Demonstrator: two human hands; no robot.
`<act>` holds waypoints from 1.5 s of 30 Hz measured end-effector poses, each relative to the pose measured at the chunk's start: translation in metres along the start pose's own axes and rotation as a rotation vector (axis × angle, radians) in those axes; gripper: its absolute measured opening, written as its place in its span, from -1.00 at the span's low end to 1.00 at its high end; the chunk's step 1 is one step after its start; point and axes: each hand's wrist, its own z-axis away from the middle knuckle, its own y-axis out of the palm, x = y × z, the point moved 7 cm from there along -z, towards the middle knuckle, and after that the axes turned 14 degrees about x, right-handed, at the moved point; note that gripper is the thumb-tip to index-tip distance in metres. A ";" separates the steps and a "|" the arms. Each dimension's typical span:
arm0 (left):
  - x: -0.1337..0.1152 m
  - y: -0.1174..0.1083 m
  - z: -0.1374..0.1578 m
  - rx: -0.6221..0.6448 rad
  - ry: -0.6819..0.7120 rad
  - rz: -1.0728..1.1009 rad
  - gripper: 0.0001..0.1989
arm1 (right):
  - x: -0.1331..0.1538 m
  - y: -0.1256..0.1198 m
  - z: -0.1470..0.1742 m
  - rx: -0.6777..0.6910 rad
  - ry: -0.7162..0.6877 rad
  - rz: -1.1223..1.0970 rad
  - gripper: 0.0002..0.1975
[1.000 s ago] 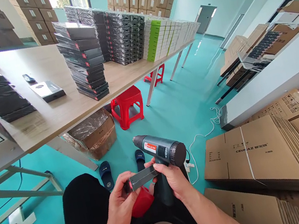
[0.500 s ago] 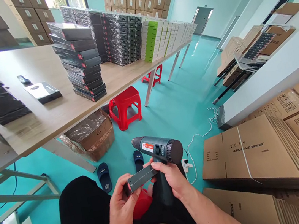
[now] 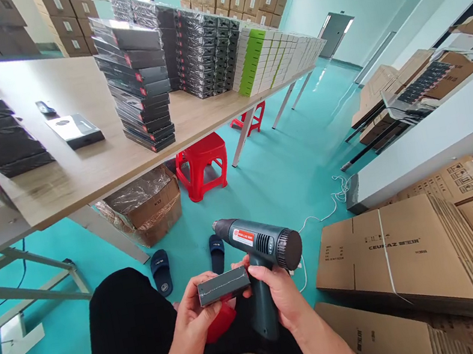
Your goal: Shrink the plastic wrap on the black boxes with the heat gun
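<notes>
My left hand [image 3: 197, 315] grips one end of a small dark box [image 3: 223, 286] in clear film, thumb on the near side and fingers behind. A seam line runs along its narrow side, which faces me. My right hand [image 3: 284, 293] is closed round the upper handle of a dark green heat gun [image 3: 259, 241], thumb across it. That hand's thumb and fingertips also touch the box's right end. The gun's nozzle points left and away, beyond the box. Part of a red stool [image 3: 220, 321] shows between my legs, beneath the box.
A long wooden table [image 3: 82, 186] bears a stack of dark wrapped boxes [image 3: 141, 90], more dark boxes and white-green boxes [image 3: 255, 61]. A red stool [image 3: 202, 167] and an open carton [image 3: 160, 212] stand below it. Slippers [image 3: 160, 273] lie ahead. Flattened cartons [image 3: 370, 257] are at right.
The box has turned so its long narrow side faces me more squarely, its red-marked end out of sight. The heat gun has shifted slightly right and down. The view has tilted a little.
</notes>
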 end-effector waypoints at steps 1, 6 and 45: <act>-0.001 0.000 0.000 0.002 0.004 -0.025 -0.69 | 0.001 0.000 0.000 0.001 -0.005 0.010 -0.70; -0.012 0.004 0.003 0.024 0.048 -0.249 -0.78 | 0.003 0.000 0.001 -0.005 -0.013 0.088 -0.65; 0.003 -0.041 -0.005 -0.060 -0.076 0.139 -0.63 | 0.026 -0.041 0.024 -0.140 0.059 0.180 -0.64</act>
